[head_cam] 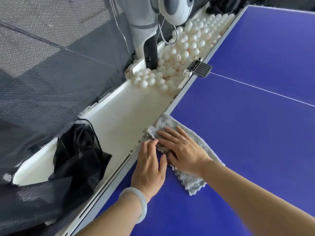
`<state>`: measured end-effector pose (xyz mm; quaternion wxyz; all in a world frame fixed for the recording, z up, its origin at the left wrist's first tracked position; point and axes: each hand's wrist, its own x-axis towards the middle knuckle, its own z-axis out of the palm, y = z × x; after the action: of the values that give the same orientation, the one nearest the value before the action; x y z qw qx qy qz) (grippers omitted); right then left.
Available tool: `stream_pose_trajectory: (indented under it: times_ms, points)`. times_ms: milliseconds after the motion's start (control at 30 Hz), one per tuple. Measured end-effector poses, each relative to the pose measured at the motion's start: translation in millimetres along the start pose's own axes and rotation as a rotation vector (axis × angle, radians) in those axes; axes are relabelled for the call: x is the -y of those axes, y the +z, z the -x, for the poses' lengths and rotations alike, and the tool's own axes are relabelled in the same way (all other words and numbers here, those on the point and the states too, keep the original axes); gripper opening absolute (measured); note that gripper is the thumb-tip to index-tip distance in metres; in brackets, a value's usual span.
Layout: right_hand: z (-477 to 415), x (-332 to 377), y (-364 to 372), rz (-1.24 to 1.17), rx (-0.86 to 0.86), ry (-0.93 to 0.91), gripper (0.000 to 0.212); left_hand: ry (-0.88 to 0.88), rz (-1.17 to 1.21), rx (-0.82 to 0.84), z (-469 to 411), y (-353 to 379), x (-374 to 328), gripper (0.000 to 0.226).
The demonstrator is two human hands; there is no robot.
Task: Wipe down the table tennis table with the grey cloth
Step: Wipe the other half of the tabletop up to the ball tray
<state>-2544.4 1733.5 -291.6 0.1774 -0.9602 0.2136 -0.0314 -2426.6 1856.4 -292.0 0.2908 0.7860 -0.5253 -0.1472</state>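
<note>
Grey cloth at the table's edge, both hands on it.

The blue table [247,133] runs beside the white ball tray [119,120]. The grey cloth [192,181] lies on the table at that edge. It looks soft, light and prone to bunching, so I'd press it under a flat palm at its middle. My right hand [180,150] lies on it, fingers straight and slightly spread. My left hand [150,160] has its fingers together at the crumpled corner; I can't tell if they're pinching it. Both hands hide the cloth's middle.

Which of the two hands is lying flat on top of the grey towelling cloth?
The right hand, fingers straight, pressing the grey towelling cloth onto the blue table. The left hand, wearing the pale bangle, only pinches the cloth's bunched edge.
</note>
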Motion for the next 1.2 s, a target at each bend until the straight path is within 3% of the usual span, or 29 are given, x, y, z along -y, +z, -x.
stream_pose_trajectory:
  times_ms: [200, 267, 367, 433, 633, 700, 833, 867, 1000, 1200]
  points:
    - [-45, -38, -16, 0.084, -0.109, 0.398, 0.054, -0.026, -0.092, 0.045, 0, -1, -2, 0.045]
    - [-40, -24, -9, 0.095, -0.082, 0.341, 0.056, -0.008, -0.187, 0.061, 0, 1, -2, 0.042]
    - [-18, -7, 2, 0.097, 0.025, 0.041, 0.059, 0.008, -0.297, 0.092, -1, 2, -2, 0.046]
    - [-20, -23, -5, 0.099, 0.068, -0.013, 0.058, 0.036, -0.36, 0.102, -2, 2, -2, 0.049]
    - [-55, -73, -29, 0.111, -0.159, 0.56, 0.054, 0.098, -0.492, 0.122, -4, 8, 2, 0.055]
    - [-52, -45, -14, 0.11, -0.157, 0.5, 0.055, 0.093, -0.512, 0.113, -4, 9, 4, 0.056]
    - [-16, -18, -1, 0.065, -0.025, 0.081, 0.054, 0.123, -0.524, 0.104, -3, 9, 3, 0.055]
    - [-12, -32, -6, 0.078, -0.042, 0.095, 0.053, 0.128, -0.513, 0.104, -5, 8, 1, 0.054]
    - [-6, -77, -27, 0.126, -0.157, 0.45, 0.053, 0.149, -0.444, 0.115, -37, 5, -11, 0.036]
    - [-8, -76, -24, 0.154, -0.135, 0.488, 0.056, 0.077, -0.519, 0.205, -117, 32, -28, 0.062]
